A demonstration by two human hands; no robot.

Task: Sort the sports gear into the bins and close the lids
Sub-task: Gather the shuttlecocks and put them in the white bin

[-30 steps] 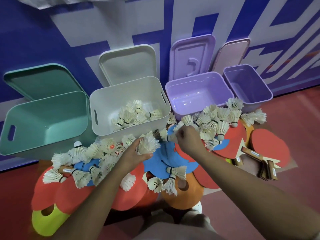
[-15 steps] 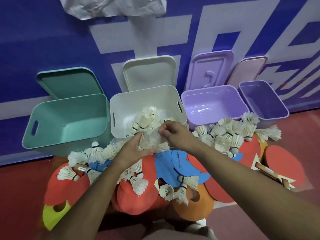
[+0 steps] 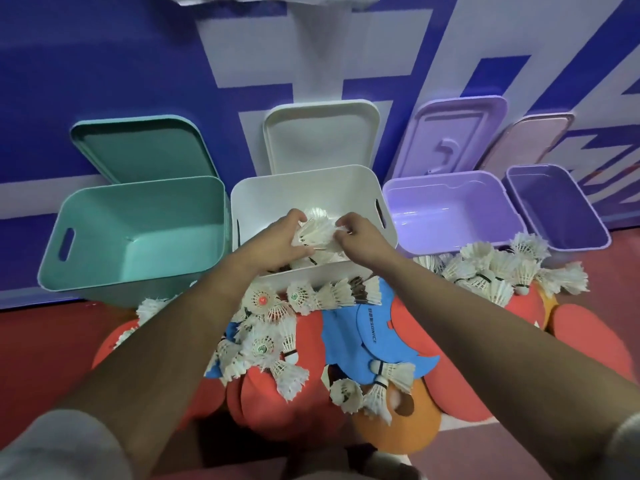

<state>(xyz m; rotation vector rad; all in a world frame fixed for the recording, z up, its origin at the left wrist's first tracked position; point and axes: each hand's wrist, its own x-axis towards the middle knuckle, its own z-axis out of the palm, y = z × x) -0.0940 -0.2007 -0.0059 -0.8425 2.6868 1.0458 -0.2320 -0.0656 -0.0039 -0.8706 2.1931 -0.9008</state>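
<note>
Both grips meet over the open white bin [image 3: 349, 276]: the left grip [image 3: 277, 237] has its fingers curled round a bunch of shuttlecocks [image 3: 317, 227], and the right grip [image 3: 360, 237] pinches the same bunch from the other side, so the feathers are held between them just inside the bin's mouth. More shuttlecocks lie in the bin beneath the hands. Beside it to the left stands a teal bin [image 3: 138, 220], and to the right a lilac bin [image 3: 450, 209] and then a darker purple bin [image 3: 554, 202]. All four lids lean on the wall behind, the white lid [image 3: 318, 136] directly behind its bin. In front, on the red floor [image 3: 34, 341], loose shuttlecocks [image 3: 495, 271] are heaped over red paddles [image 3: 588, 341], a blue paddle [image 3: 367, 330] and an orange disc [image 3: 398, 422].
</note>
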